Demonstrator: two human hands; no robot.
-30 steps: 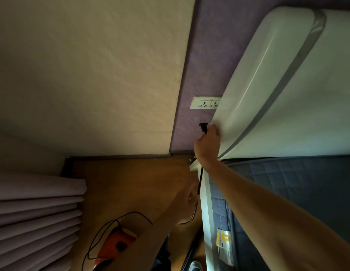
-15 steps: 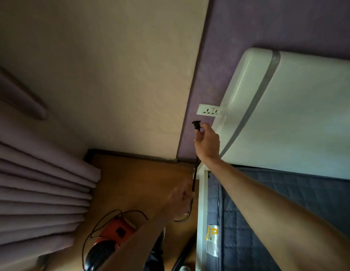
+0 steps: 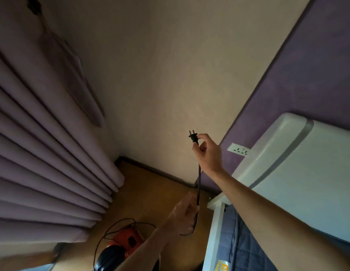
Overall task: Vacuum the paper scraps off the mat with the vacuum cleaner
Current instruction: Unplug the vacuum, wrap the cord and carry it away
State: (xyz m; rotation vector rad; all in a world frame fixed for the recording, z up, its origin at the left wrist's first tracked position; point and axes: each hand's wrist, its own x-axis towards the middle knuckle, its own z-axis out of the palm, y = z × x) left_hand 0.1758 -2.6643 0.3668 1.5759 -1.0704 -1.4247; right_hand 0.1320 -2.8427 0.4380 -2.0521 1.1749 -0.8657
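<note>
Right hand pinches the small black two-pin plug between thumb and fingertips, pins pointing up and left, away from the white wall socket plate. Plug and socket are apart; the socket sits on the purple wall, right of the hand, its right end tucked against the edge of the white padded headboard. Left hand is closed loosely around the thin black cord lower down, cord running straight between the two hands, slack looping below. Orange and black vacuum cleaner sits on the wooden floor at bottom, cord coiled around it, near the pleated mauve curtain. No mat or paper scraps in view, so cannot tell where they are.

Judgement: plug is unplugged, so either power-up is not yet done or the vacuuming is over; cannot tell which from this alone.

Risks from here:
- The pins face away from the socket, so the plug needs turning before it goes in; a rushed push could miss the slots or bend the pins.
- The headboard crowds the socket's right side; knuckles could jam there.
- The pinch is light, on the plug body only; a tug from the left hand on the cord could pull it free.
- Loose cord loops on the floor could snag a foot or drag the vacuum.
</note>
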